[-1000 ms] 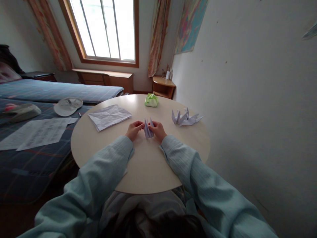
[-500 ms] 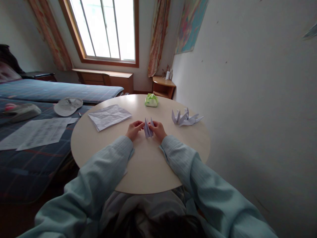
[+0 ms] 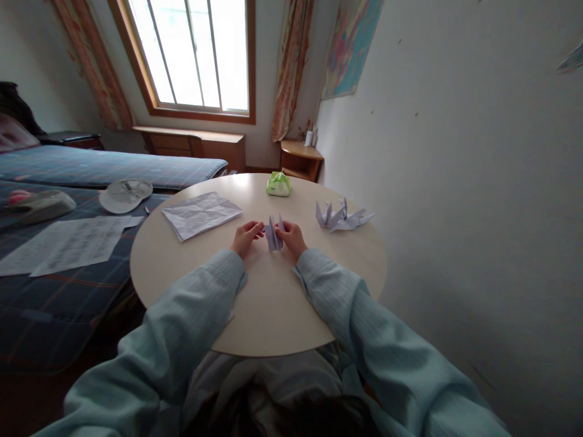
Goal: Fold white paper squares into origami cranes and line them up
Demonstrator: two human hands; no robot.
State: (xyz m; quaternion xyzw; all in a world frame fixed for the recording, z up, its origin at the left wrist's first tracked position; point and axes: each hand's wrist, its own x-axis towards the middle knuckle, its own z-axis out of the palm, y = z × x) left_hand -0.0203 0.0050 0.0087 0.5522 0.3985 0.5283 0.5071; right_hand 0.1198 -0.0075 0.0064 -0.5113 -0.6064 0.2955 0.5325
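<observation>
- green soft pack [image 3: 278, 186] near the far edge of the round table [image 3: 276, 303]
- pale cap [image 3: 119, 199] plus printed sheets [image 3: 75, 246], just chilling on the plaid bed [image 3: 59, 300]
- super bright window [image 3: 230, 60], orangey curtains [image 3: 294, 67] either side

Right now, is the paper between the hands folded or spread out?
Folded: the paper shows narrow, pointed layers between left hand and right hand.

Round table [image 3: 273, 315] holds creased paper [image 3: 203, 213]; green packet [image 3: 278, 185]; folded paper figures [image 3: 345, 223].
</observation>
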